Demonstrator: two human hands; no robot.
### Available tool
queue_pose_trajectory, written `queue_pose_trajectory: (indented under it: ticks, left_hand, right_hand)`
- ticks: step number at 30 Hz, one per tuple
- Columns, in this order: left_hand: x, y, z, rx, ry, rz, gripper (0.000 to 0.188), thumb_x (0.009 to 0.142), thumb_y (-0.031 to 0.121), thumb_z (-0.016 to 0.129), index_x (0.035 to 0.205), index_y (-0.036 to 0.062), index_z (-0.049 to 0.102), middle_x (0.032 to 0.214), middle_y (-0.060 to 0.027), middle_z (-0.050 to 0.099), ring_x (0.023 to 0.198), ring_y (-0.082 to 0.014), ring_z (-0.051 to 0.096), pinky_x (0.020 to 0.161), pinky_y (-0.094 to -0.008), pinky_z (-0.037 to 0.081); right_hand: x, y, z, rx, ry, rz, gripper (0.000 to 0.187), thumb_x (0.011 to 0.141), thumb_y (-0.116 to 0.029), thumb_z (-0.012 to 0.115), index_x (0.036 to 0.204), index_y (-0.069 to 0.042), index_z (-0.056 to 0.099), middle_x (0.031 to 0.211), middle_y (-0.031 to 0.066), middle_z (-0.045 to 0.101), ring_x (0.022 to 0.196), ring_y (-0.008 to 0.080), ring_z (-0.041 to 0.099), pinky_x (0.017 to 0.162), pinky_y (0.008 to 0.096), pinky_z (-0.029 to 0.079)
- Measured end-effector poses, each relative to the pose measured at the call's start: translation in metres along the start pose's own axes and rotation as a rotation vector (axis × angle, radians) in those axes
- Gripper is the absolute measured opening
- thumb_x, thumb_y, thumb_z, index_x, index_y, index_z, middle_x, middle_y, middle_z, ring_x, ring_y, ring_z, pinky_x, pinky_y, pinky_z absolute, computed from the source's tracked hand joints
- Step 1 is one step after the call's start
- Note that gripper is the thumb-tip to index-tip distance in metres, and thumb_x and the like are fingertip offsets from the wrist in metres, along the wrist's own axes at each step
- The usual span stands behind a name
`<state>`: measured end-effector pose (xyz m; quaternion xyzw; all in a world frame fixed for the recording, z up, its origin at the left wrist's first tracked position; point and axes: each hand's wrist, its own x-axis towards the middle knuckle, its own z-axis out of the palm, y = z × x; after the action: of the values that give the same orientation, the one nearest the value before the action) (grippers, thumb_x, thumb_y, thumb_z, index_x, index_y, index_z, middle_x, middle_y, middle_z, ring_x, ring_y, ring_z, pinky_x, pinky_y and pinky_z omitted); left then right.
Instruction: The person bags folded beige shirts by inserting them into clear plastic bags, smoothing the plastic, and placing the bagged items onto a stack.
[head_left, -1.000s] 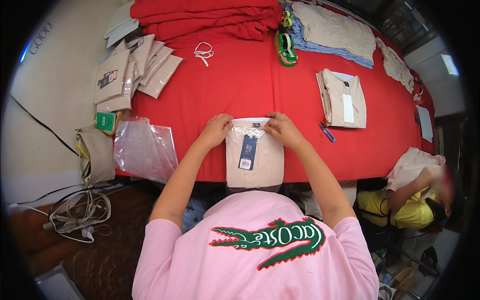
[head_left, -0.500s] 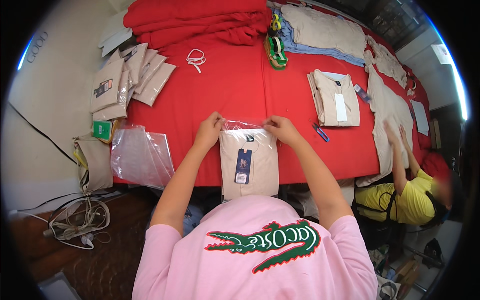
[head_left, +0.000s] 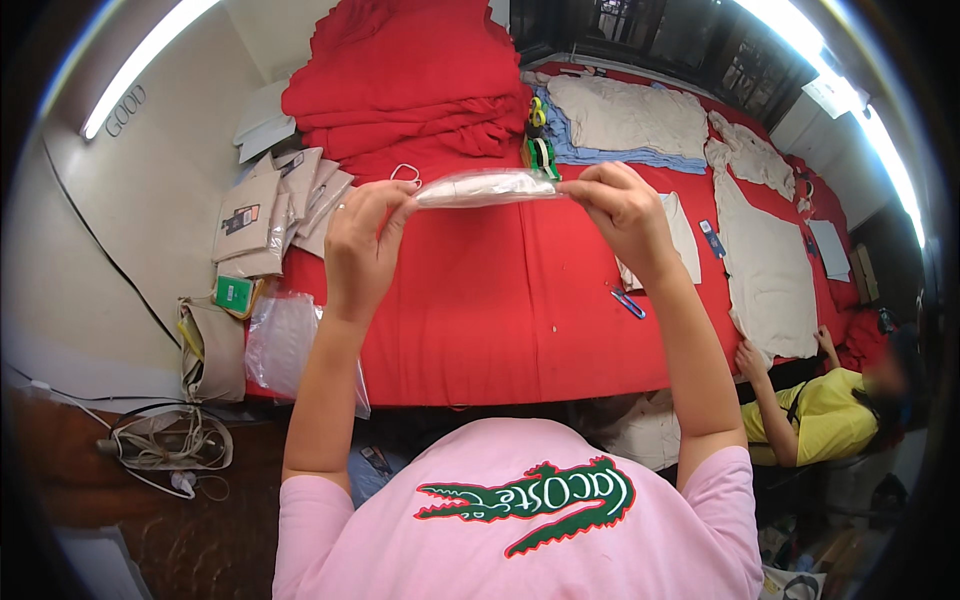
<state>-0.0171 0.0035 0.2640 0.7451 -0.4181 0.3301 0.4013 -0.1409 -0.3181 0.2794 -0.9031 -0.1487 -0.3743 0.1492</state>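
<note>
A folded beige shirt in a clear plastic bag point(head_left: 487, 188) is held up above the table, seen edge-on, so its front is hidden. My left hand point(head_left: 362, 240) pinches one upper corner of the bag. At the opposite corner, my right hand point(head_left: 622, 212) grips the plastic between thumb and fingers. Beyond my right forearm lies another folded beige shirt point(head_left: 682, 235), partly covered by that arm. Blue thread snips point(head_left: 628, 304) and a dark hang tag point(head_left: 711, 239) rest near it.
Bagged garments point(head_left: 250, 225) are piled at the left, above flat clear bags point(head_left: 280, 345). A green tape dispenser point(head_left: 540, 157) stands at the back beside red fabric point(head_left: 410, 90). At the right, a co-worker in yellow point(head_left: 825, 415) touches a beige garment point(head_left: 765, 270) spread on the red-covered table.
Both my hands have lifted the bagged shirt off the table edge, up and away from me, turning it edge-on. The co-worker's hands have moved to the garment's near end.
</note>
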Motion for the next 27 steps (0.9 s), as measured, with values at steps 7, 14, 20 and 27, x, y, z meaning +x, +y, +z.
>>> queue_pose_trajectory:
  ticks: [7, 14, 20, 27]
  left_hand:
    - [-0.136, 0.022, -0.003, 0.06, -0.27, -0.061, 0.013, 0.089, 0.01, 0.085, 0.099, 0.006, 0.077, 0.107, -0.0095, 0.077, 0.106, -0.0312, 0.073, 0.098, -0.0435, 0.056]
    - [-0.319, 0.049, -0.01, -0.065, -0.641, -0.456, 0.015, 0.096, 0.019, 0.078, 0.101, 0.0047, 0.081, 0.11, -0.0079, 0.078, 0.106, -0.029, 0.073, 0.096, -0.043, 0.055]
    - [-0.273, 0.022, 0.027, -0.132, -0.6, -0.513, 0.017, 0.101, 0.017, 0.073, 0.107, 0.0027, 0.079, 0.119, -0.0125, 0.076, 0.113, -0.0334, 0.071, 0.099, -0.0454, 0.055]
    - [-0.186, -0.03, 0.18, 0.097, -0.537, -0.281, 0.052, 0.109, 0.036, 0.062, 0.158, 0.0192, 0.057, 0.17, -0.0157, 0.041, 0.159, -0.0395, 0.035, 0.131, -0.06, 0.022]
  right_hand:
    - [-0.124, -0.037, 0.029, -0.093, -0.323, -0.138, 0.031, 0.08, -0.006, 0.071, 0.11, -0.009, 0.081, 0.098, 0.0059, 0.067, 0.094, 0.025, 0.065, 0.084, 0.04, 0.054]
    - [-0.311, -0.101, 0.064, 0.201, -0.667, 0.175, 0.021, 0.086, -0.007, 0.072, 0.105, -0.007, 0.079, 0.113, 0.0101, 0.073, 0.108, 0.0289, 0.066, 0.097, 0.0431, 0.052]
    - [-0.273, -0.069, 0.085, 0.161, -0.492, 0.407, 0.031, 0.088, -0.004, 0.07, 0.119, -0.003, 0.075, 0.117, 0.0136, 0.072, 0.112, 0.0356, 0.067, 0.101, 0.0488, 0.052]
    - [-0.199, -0.031, 0.21, 0.04, -0.397, 0.498, 0.066, 0.106, -0.026, 0.064, 0.161, 0.003, 0.043, 0.169, 0.0264, 0.041, 0.159, 0.0417, 0.037, 0.128, 0.0515, 0.034]
